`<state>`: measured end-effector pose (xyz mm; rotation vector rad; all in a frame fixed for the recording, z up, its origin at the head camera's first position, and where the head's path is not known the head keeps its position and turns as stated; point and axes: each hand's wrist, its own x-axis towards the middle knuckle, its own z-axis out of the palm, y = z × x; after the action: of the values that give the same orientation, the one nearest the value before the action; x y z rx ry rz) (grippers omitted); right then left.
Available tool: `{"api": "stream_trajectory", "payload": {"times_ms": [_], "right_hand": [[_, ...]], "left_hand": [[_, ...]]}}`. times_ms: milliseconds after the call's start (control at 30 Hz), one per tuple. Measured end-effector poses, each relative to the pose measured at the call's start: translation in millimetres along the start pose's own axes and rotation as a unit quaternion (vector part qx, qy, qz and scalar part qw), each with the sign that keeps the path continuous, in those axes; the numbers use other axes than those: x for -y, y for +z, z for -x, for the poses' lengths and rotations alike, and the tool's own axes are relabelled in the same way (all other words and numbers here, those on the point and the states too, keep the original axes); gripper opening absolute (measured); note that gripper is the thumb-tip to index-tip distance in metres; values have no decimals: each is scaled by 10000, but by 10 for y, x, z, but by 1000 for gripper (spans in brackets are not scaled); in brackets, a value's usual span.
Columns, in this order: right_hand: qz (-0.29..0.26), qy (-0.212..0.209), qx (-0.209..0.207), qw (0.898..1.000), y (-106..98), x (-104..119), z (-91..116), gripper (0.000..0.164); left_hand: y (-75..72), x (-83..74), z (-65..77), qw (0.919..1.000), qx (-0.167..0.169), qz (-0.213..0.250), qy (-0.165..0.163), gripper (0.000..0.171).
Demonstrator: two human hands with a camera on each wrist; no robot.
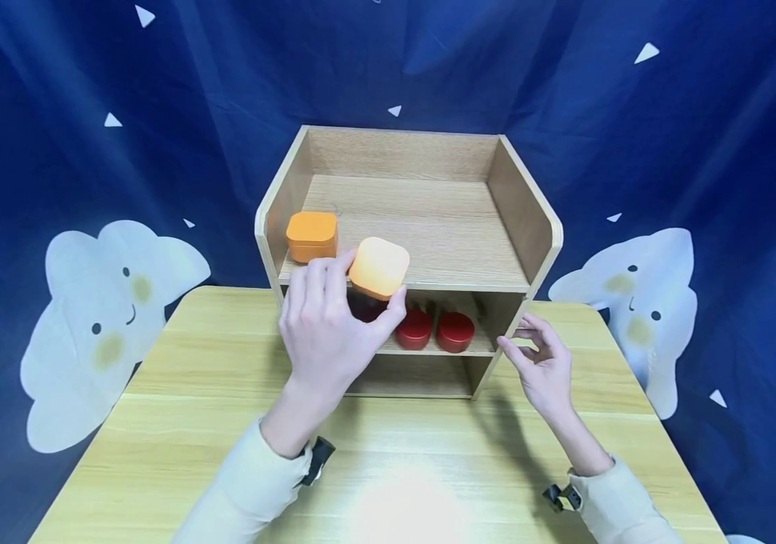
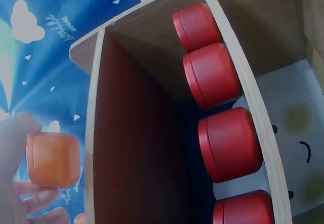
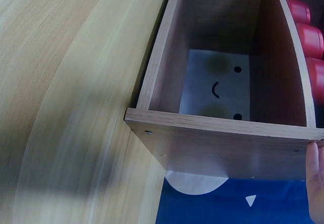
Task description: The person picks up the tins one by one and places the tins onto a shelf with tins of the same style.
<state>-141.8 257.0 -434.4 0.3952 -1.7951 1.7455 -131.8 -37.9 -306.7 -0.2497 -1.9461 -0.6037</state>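
My left hand [image 1: 329,325] pinches an orange square box with rounded corners [image 1: 379,268] between thumb and fingers, in front of the top shelf's front edge. That box [image 2: 54,160] also shows at the left of the left wrist view. A second orange box [image 1: 312,236] sits at the left end of the top shelf. My right hand [image 1: 544,366] touches the right side panel [image 1: 526,227] of the wooden shelf unit near its front edge, fingers loosely bent. Several round red tins [image 1: 456,332] stand on the middle shelf, some hidden behind the left hand in the head view.
The shelf unit's bottom compartment [image 1: 408,375] lies below the red tins. It stands on a light wooden table [image 1: 224,393]. Behind hangs a dark blue curtain [image 1: 428,60] with white triangles and smiling clouds.
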Motion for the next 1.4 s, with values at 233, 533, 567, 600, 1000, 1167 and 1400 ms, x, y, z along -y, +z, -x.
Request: {"api": "stream_trajectory", "payload": {"times_ms": [233, 533, 567, 600, 1000, 1167, 1400], "right_hand": [[17, 34, -9, 10000, -8, -15, 9, 51], [-61, 3, -12, 10000, -6, -18, 13, 53], [-60, -1, -5, 10000, -6, -17, 12, 54], [-59, -11, -7, 10000, -6, -16, 11, 54], [-121, -63, 16, 9999, -6, -17, 4, 59], [-71, -39, 2, 10000, -2, -15, 0, 59], [-81, -28, 5, 10000, -9, -18, 2, 56]], "left_hand": [[92, 5, -72, 9981, 226, -577, 4, 62], [133, -1, -90, 9970, 324, -698, -102, 63], [135, -4, -92, 9969, 306, -722, -99, 63], [138, -7, -94, 9967, 284, -748, -95, 62], [202, -8, -151, 9927, 220, -1183, -94, 62], [221, -8, -182, 9905, 277, -1344, -97, 64], [262, -8, -195, 9873, 425, -1531, -79, 65]]}}
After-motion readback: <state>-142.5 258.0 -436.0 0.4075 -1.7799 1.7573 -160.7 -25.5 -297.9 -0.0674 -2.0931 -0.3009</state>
